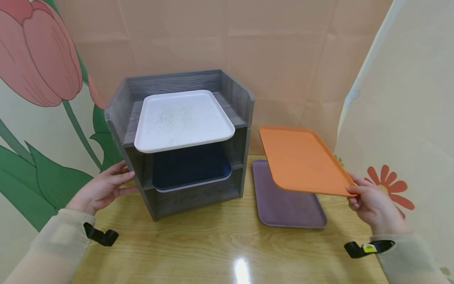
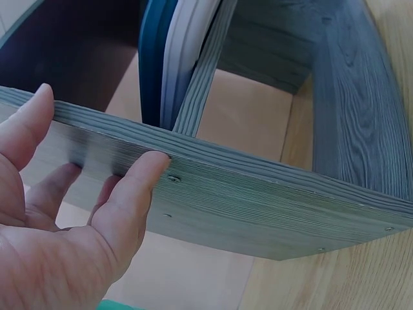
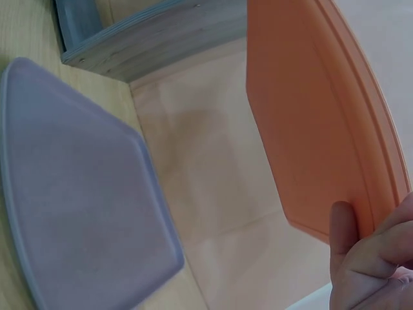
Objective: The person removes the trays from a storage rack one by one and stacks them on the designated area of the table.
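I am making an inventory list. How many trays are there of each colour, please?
White tray, top shelf of the grey rack: 1
Dark blue tray, middle shelf: 1
Purple tray, flat on the table: 1
Orange tray, held by the right hand: 1
Total: 4 trays

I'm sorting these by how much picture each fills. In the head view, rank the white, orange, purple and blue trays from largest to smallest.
1. White tray, or orange tray; too alike to rank, and the right hand lifts the orange one nearer the camera.
3. Purple tray, partly covered by the orange.
4. Blue tray, mostly hidden in the shelf unit.
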### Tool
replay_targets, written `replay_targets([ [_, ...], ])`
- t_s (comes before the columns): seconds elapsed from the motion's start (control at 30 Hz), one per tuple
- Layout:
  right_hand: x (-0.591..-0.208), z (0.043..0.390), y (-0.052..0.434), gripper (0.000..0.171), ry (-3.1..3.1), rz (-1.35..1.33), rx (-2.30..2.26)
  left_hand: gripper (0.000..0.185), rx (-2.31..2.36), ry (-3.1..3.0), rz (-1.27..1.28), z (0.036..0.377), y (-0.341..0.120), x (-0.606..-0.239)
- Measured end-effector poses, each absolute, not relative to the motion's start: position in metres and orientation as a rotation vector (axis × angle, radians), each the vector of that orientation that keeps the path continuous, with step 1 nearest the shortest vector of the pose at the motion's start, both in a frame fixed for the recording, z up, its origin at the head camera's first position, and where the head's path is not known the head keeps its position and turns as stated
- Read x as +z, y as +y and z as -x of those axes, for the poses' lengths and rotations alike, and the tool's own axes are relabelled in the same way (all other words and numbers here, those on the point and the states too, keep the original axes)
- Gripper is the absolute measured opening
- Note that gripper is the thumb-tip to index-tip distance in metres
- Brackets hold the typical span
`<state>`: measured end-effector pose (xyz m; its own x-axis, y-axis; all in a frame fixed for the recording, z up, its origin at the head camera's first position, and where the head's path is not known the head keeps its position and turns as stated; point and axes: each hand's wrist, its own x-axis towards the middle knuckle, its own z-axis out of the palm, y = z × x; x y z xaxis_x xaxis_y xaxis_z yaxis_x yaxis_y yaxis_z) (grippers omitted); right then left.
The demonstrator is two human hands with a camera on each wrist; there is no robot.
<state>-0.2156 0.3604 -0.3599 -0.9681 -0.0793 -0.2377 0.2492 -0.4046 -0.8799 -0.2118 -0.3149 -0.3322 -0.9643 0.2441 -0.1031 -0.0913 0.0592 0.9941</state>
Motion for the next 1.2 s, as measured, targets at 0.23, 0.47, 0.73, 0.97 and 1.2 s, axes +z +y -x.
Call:
replay_targets([
  [0.23, -0.372, 0.216, 0.36, 0.06, 1.643, -0.308, -2.412, 0.079, 1.993, 2.105, -0.152, 0.212, -0.315, -0.333],
  [0.47, -0.379, 0.215, 0.359, 0.042, 1.666, -0.295, -2.383, 0.079, 1.994, 2.106, -0.154, 0.212, -0.315, -0.333],
  [0.73, -0.388, 0.217, 0.357, 0.046, 1.696, -0.288, -2.37, 0.079, 2.001, 2.103, -0.16, 0.212, -0.316, -0.334],
  [0.97, -0.397, 0.218, 0.355, 0.05, 1.723, -0.288, -2.344, 0.078, 2.002, 2.096, -0.158, 0.213, -0.316, -0.334],
  [1.2, -0.406, 0.218, 0.354, 0.051, 1.742, -0.34, -2.31, 0.079, 1.996, 2.097, -0.155, 0.213, -0.315, -0.334],
])
